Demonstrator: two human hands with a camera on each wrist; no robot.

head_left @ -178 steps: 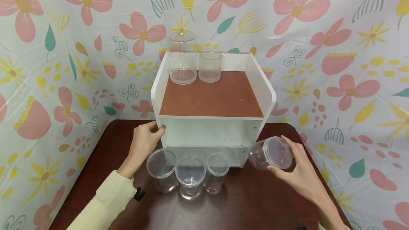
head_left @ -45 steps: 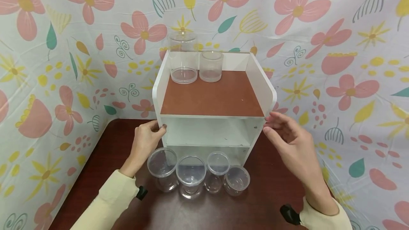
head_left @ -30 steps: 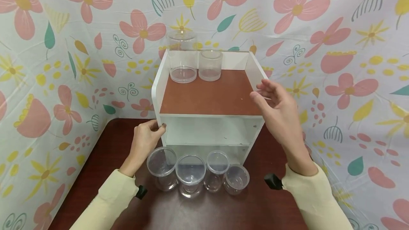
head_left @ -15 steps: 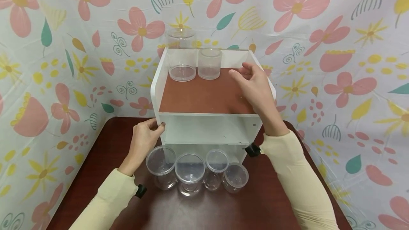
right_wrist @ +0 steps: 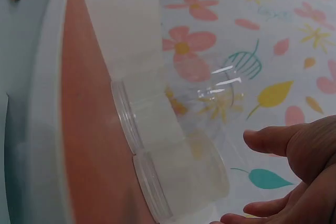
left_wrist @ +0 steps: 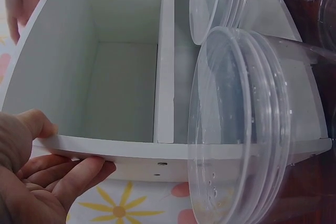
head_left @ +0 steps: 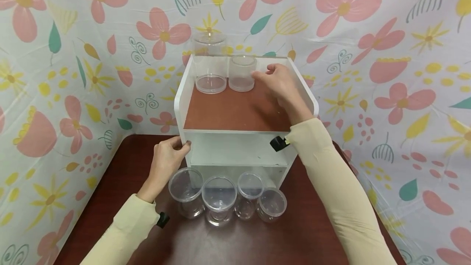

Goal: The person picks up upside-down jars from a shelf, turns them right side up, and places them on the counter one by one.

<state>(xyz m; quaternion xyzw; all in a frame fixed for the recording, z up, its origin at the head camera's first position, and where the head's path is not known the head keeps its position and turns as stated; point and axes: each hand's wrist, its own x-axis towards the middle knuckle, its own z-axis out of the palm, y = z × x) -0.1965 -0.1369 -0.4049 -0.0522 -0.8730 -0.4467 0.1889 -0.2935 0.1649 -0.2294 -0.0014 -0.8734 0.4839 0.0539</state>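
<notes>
My left hand [head_left: 164,159] pinches the left side panel of a small white shelf [head_left: 241,131], with thumb inside and fingers outside in the left wrist view. On the shelf's brown top, a short clear jar [head_left: 241,73] stands at the back, beside a taller clear jar [head_left: 211,66]. My right hand [head_left: 282,85] is at the short jar's right side, thumb and fingers apart. In the right wrist view the thumb [right_wrist: 273,141] and fingers stand spread just off the short jar [right_wrist: 181,177], not wrapped round it.
Several lidded clear jars stand in a row before the shelf on the dark red table [head_left: 235,244], including a large one [head_left: 219,194] and a low one [head_left: 272,203] at the right end. A flowered cloth [head_left: 342,52] hangs behind and at both sides.
My right hand set the low lidded jar at the row's right end, then rose past the shelf's right side and over its top to the short jar. My left hand kept its grip.
</notes>
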